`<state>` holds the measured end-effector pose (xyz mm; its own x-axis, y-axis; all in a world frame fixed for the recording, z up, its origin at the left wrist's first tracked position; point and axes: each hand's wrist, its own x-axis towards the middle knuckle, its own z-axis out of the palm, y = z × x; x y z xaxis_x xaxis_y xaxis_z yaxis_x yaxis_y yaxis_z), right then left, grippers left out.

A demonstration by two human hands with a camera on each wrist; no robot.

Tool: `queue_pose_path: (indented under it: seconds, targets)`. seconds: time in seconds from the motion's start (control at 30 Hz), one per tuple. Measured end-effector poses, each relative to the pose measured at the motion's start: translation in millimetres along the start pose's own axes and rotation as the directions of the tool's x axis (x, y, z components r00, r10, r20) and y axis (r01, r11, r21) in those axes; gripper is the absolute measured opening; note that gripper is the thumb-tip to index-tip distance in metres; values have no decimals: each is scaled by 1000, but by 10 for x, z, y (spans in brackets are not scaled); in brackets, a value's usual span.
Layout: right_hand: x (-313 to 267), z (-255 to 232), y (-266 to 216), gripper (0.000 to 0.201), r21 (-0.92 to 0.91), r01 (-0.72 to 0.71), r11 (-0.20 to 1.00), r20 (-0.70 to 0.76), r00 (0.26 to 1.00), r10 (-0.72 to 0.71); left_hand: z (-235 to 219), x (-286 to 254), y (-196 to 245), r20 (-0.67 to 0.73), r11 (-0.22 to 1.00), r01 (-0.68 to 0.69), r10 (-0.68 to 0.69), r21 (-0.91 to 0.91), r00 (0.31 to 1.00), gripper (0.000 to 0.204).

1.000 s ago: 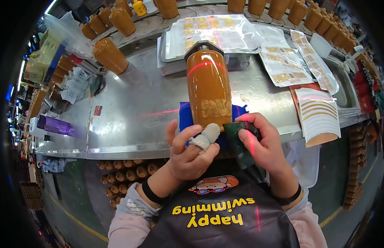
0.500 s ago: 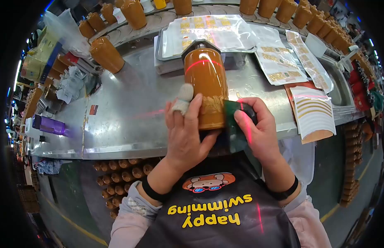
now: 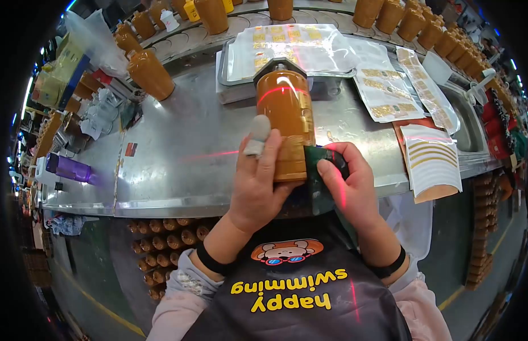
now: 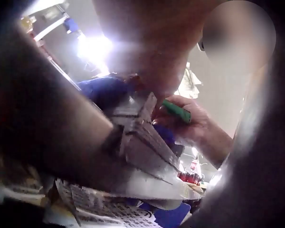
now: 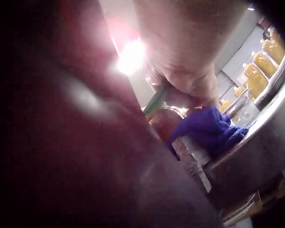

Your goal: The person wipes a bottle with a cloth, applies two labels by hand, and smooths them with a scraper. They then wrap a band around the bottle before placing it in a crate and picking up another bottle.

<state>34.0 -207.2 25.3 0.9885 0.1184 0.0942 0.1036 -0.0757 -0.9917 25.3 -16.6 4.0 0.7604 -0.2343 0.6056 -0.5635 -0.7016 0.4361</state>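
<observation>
A glossy brown bottle (image 3: 281, 108) lies in the head view with its base toward the person and a dark angular piece (image 3: 281, 65) at its far end. Gold decoration shows along its right side. My left hand (image 3: 255, 184) grips the base end, fingers along the left side and thumb at the base; one finger wears a pale fabric cover (image 3: 257, 136). With thumb and fingers, my right hand (image 3: 355, 184) pinches a dark green flat scraper (image 3: 318, 176), its edge right at the bottle's lower right side. A blue cloth (image 5: 209, 128) shows below the hands in the right wrist view.
Decal sheets (image 3: 292, 48) lie on a tray behind the bottle, with further sheets (image 3: 389, 91) to the right, near a sink (image 3: 471, 122). Another brown bottle (image 3: 150, 74) and a purple bottle (image 3: 70, 169) stand left. Several brown bottles line the conveyor (image 3: 247, 20) behind.
My left hand has moved from below the base onto the bottle's left side. The bottle has turned, bringing gold decoration into view at right. The scraper has shifted up along the bottle, then slightly back.
</observation>
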Motion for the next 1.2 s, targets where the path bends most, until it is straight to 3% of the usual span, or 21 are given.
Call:
queue_pose_path:
  seconds: [0.07, 0.1, 0.2, 0.23, 0.27, 0.33, 0.37, 0.47, 0.5, 0.6, 0.63, 0.73, 0.77, 0.87, 0.97, 1.0, 1.03, 1.07, 1.1, 1.2]
  targets:
    - [-8, -3, -13, 18, -3, 20, 1000, -7, 1000, -20, 32, -166, -111, -13, 951, 136, -145, -279, 989, 86]
    - [-3, -5, 1, 18, 3, 35, 999, -8, 999, -35, 7, -182, -143, 7, 954, 138, -142, -267, 990, 90]
    - [15, -4, 47, 18, 0, 33, 999, -5, 999, -33, -83, 56, 112, -63, 997, 35, -31, 72, 998, 91]
    - [14, -4, 61, 19, -2, 24, 1000, -6, 1000, -24, -94, 101, 154, 30, 996, 3, -5, 89, 1000, 93]
    - [4, -2, 66, 19, -12, 10, 1000, 2, 1000, -10, -90, 68, 139, 28, 995, -1, -2, 99, 1000, 92]
    - [8, -23, 56, 19, -28, -8, 1000, -2, 1000, 8, -27, 17, 38, 29, 993, -34, 31, 116, 999, 90]
    - [-8, -6, 23, 19, 8, -15, 1000, 0, 1000, 15, -5, -57, -32, 2, 1000, 11, -11, -20, 1000, 90]
    - [4, -21, 16, 19, 0, 24, 1000, -3, 1000, -24, -77, -95, -76, 31, 979, 116, -113, -169, 993, 91]
    - [6, -25, 19, 19, -11, 16, 1000, -7, 1000, -16, -83, -93, -2, 28, 994, 110, -110, 9, 994, 87]
    - [8, -11, 65, 19, -15, 1, 1000, 0, 1000, -1, -102, 126, 134, 76, 977, -16, 0, 211, 997, 85]
    - [14, -13, 87, 19, -1, 8, 1000, -2, 1000, -8, -74, 97, 85, 70, 984, -23, 11, 174, 998, 84]
    - [-8, -17, 3, 18, 33, -14, 999, 8, 1000, 14, 37, -134, -69, 11, 930, 226, -233, -291, 972, 84]
    - [-7, -13, 10, 18, 50, -10, 999, 7, 1000, 9, 36, -152, -114, 11, 927, 196, -203, -320, 979, 89]
    - [9, -23, 27, 18, 19, 2, 1000, 5, 1000, -2, -23, -64, 9, -51, 987, 147, -144, 59, 988, 87]
    - [17, -18, 88, 19, 78, -30, 997, 2, 1000, 30, -98, 136, 121, 80, 977, -25, 8, 210, 997, 86]
    - [26, -22, 98, 19, 119, -41, 992, -6, 999, 42, -75, 80, 90, 47, 994, 32, -37, 106, 998, 86]
    - [13, -19, 77, 19, 3, -12, 1000, -4, 1000, 12, -23, -14, 10, 19, 997, 76, -76, 0, 997, 86]
    - [-8, -2, 22, 19, 14, 5, 1000, -2, 1000, -5, 27, -94, -76, 2, 987, 113, -114, -111, 994, 86]
    - [-2, -6, 25, 19, 22, 10, 1000, -5, 1000, -10, 51, -164, -164, 35, 947, 181, -178, -265, 983, 88]
    - [11, -30, 68, 20, 23, 2, 1000, 1, 1000, -2, -24, -187, -146, 96, 968, 221, -210, -121, 973, 89]
